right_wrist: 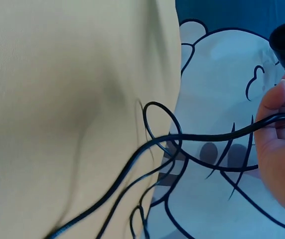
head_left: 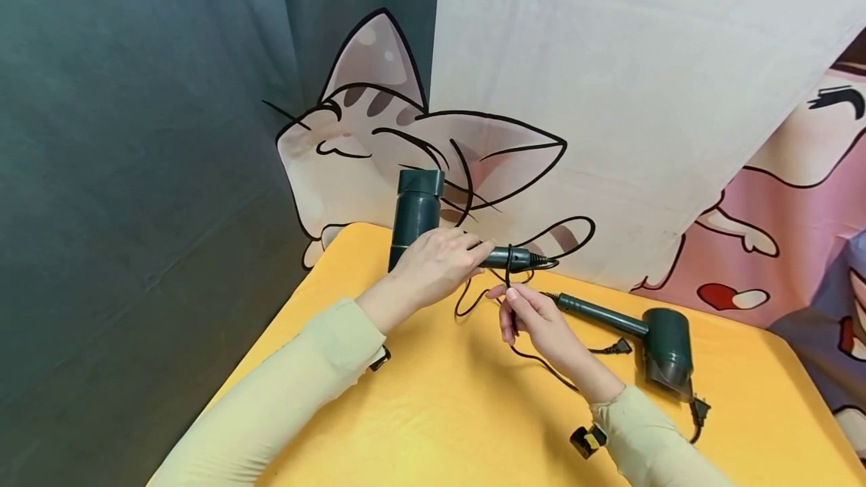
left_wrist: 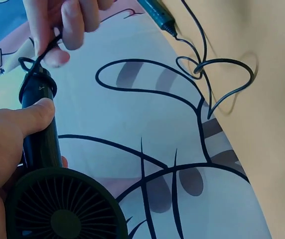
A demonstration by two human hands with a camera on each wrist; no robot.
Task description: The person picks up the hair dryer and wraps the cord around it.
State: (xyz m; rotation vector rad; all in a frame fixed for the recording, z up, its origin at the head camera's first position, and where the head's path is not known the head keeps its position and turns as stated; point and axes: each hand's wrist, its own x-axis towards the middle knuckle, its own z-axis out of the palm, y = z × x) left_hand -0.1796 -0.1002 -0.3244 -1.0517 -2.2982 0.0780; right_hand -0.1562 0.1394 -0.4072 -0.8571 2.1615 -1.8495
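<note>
My left hand (head_left: 443, 261) grips the handle of a dark green hair dryer (head_left: 416, 209), held above the far edge of the table with its nozzle pointing up in the head view. Its round vented back (left_wrist: 65, 209) faces the left wrist camera. A black cord (left_wrist: 38, 74) loops around the handle's end. Between thumb and fingers my right hand (head_left: 537, 322) pinches that cord just below the handle. In the right wrist view the cord (right_wrist: 207, 137) runs across the curled fingers (right_wrist: 274, 97) and trails down over the table.
A second green hair dryer (head_left: 666, 348) lies on the yellow table (head_left: 433, 412) at the right. Plugs (head_left: 619, 346) rest near it, one beside its handle and one below its nozzle. Cartoon-printed cloth (head_left: 609, 96) hangs behind the table; a dark cloth (head_left: 149, 134) covers the left side.
</note>
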